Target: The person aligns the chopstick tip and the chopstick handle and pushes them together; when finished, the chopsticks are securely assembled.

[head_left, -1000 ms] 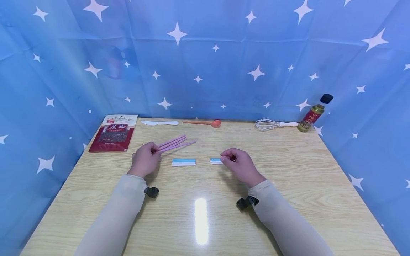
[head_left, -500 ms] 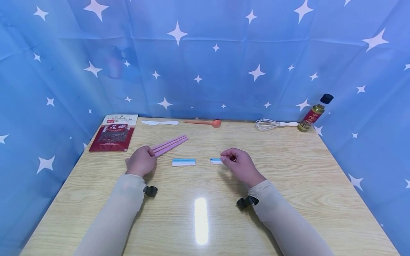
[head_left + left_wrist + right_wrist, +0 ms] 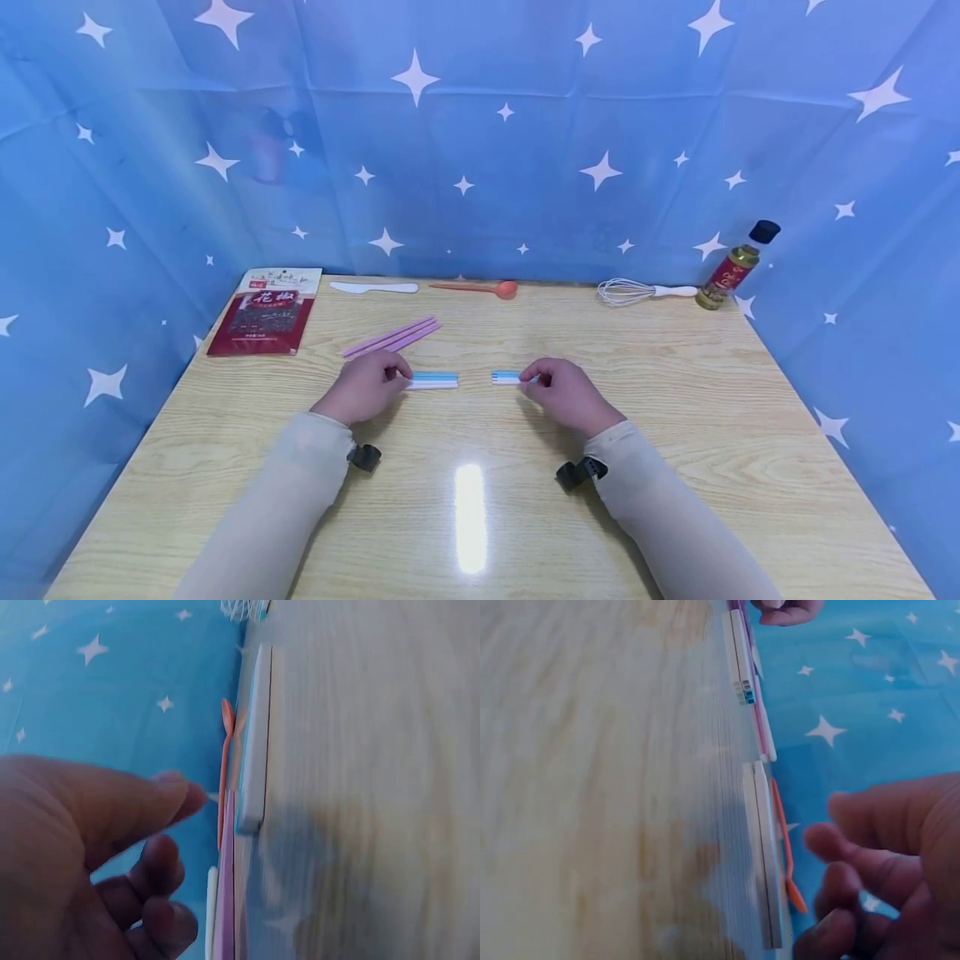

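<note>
Two short bundles of blue and white sticks lie in a row mid-table: the left bundle [image 3: 432,380] [image 3: 255,742] and the right bundle [image 3: 507,377] [image 3: 763,855]. My left hand [image 3: 367,390] [image 3: 169,825] rests on the table with its fingertips at the left bundle's left end; its fingers are loosely curled and grip nothing. My right hand [image 3: 564,392] [image 3: 877,877] lies at the right bundle's right end, its fingers relaxed beside it. Several pink sticks [image 3: 393,336] [image 3: 225,934] [image 3: 760,720] lie loose on the table just beyond my left hand.
Along the back edge lie a red spice packet [image 3: 264,311], a white plastic knife [image 3: 373,287], an orange spoon [image 3: 480,288] [image 3: 225,761], a whisk [image 3: 637,291] and a small oil bottle [image 3: 735,265]. Blue star-patterned cloth walls in the wooden table [image 3: 675,417].
My left hand set the pink sticks down on the table, let go, and moved right to the left blue-white bundle. My right hand lowered and flattened slightly.
</note>
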The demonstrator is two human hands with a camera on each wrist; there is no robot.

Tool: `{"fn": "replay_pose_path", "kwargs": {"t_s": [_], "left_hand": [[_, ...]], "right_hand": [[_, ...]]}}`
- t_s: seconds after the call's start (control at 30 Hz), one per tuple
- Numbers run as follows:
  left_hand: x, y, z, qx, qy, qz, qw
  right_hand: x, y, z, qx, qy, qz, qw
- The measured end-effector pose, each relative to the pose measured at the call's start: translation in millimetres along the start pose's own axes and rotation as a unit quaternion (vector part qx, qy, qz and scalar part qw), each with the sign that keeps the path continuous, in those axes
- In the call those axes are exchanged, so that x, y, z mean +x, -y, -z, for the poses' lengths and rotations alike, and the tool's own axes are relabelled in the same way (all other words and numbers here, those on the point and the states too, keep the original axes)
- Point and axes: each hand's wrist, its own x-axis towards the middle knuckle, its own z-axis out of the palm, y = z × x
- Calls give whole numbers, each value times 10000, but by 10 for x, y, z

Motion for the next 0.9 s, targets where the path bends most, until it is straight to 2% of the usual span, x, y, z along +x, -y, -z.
{"fn": "replay_pose_path", "kwargs": {"t_s": [0.13, 0.4, 0.67, 0.9], "left_hand": [[-29, -72, -48, 82, 239, -131, 9996], [-36, -85, -77, 184, 433, -123, 9988], [-37, -76, -68, 203, 415, -35, 9989], [-30, -65, -67, 270, 425, -48, 9987]], "right_hand": [[9, -24, 6, -295, 268, -87, 9992], [7, -27, -9, -417, 352, -144, 9984], [0, -15, -8, -442, 283, -32, 9986], [14, -25, -17, -506, 320, -99, 9982]]}}
